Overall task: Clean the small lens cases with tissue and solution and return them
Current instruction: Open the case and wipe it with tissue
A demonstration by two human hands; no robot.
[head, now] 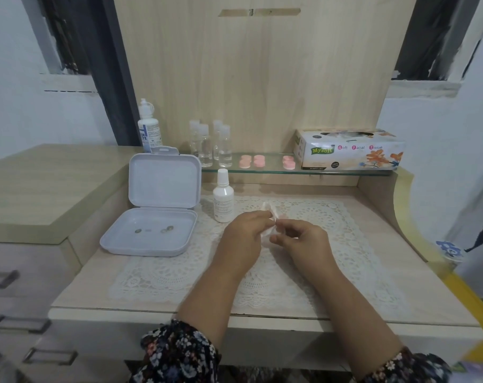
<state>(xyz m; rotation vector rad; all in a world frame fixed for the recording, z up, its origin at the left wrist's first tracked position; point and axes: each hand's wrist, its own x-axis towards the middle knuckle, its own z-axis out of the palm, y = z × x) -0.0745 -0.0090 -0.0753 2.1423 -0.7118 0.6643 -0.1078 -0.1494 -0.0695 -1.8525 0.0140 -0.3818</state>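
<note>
Both hands meet over the lace mat (331, 217) at the middle of the desk. My left hand (244, 233) grips a crumpled white tissue (269, 210) that sticks up past its fingertips. My right hand (301, 239) pinches at the same tissue with curled fingers; a hint of pink shows just behind it, and whether a lens case is inside the tissue is hidden. Three pink lens cases (258, 161) lie on the glass shelf (262, 171) behind. A small white solution bottle (223, 199) stands capped just left of my hands.
An open white plastic box (152, 230) with two small lenses in it sits at the left. On the shelf stand several clear bottles (210, 145), a tall solution bottle (149, 128) and a tissue box (350, 149). Drawers are at the far left.
</note>
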